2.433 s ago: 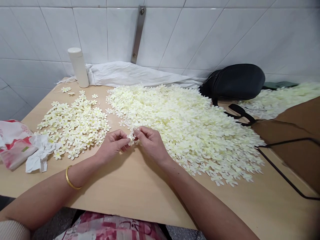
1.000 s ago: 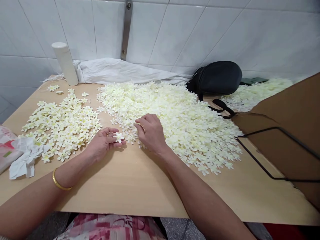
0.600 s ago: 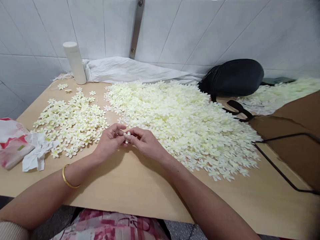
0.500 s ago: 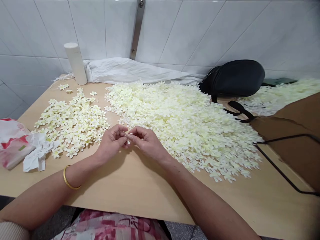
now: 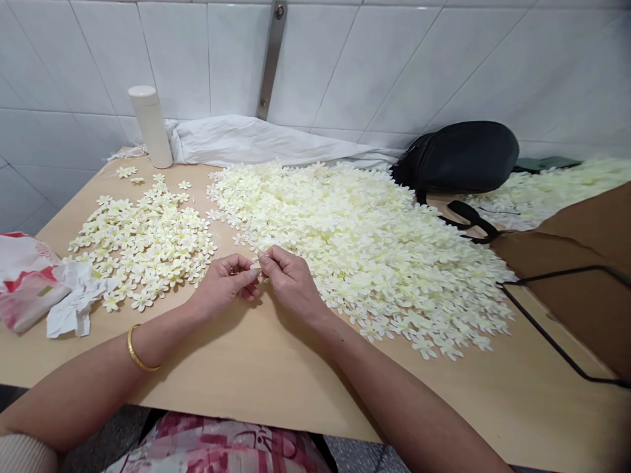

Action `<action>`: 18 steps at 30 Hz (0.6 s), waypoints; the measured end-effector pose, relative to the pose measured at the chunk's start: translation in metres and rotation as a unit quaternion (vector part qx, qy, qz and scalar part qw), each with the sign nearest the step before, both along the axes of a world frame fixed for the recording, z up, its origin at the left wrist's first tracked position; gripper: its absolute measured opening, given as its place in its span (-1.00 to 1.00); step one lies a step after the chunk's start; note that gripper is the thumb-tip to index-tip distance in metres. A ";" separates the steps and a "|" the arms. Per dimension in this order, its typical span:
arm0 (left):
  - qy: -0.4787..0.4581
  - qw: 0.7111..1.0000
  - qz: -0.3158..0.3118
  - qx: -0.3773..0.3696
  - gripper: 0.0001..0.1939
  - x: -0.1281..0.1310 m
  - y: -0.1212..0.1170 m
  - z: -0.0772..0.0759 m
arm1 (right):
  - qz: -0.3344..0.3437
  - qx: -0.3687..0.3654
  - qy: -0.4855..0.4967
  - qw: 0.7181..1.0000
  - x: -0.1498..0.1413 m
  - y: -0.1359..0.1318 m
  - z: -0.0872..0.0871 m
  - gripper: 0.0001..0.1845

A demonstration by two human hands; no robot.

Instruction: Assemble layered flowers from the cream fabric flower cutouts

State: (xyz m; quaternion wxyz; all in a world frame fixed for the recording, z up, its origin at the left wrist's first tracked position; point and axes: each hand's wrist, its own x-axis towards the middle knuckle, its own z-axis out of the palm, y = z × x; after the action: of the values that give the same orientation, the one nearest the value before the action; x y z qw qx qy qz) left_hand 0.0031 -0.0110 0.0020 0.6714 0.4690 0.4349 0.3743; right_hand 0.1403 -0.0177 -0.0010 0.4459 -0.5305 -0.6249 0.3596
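My left hand [image 5: 229, 279] and my right hand [image 5: 288, 279] meet just above the table, thumbs and fingertips pinched together. Between them is a small artificial flower [image 5: 256, 263], pale and mostly covered by my fingers. A gold bangle [image 5: 134, 351] circles my left wrist. To the left lies a smaller pile of cream flowers with yellow centres [image 5: 148, 246]. Beyond and to the right of my right hand spreads a much larger heap of pale yellow-white flower pieces [image 5: 355, 243].
At the back stand a white bottle [image 5: 152, 128] and a bunched white cloth [image 5: 246, 141]. A black bag [image 5: 463, 157] leans near the tiled wall. Brown cardboard [image 5: 576, 263] blocks the right side. Crumpled paper [image 5: 79, 299] and a red-white plastic package [image 5: 27, 282] lie left.
My fingertips have shifted slightly right and my right fingers have turned at the pinch. The flower stays between my hands; both piles look the same.
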 end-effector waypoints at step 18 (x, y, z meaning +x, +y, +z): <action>0.054 0.997 0.020 0.050 -0.79 -0.004 0.002 0.004 | 0.118 -0.066 0.100 0.986 0.008 0.008 0.000 -0.69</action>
State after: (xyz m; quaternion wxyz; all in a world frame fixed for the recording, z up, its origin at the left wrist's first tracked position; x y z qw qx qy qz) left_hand -0.0010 -0.0095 0.0060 0.6153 0.5128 0.4604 0.3828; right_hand 0.1482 -0.0101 -0.0007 0.4249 -0.4426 -0.6101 0.5013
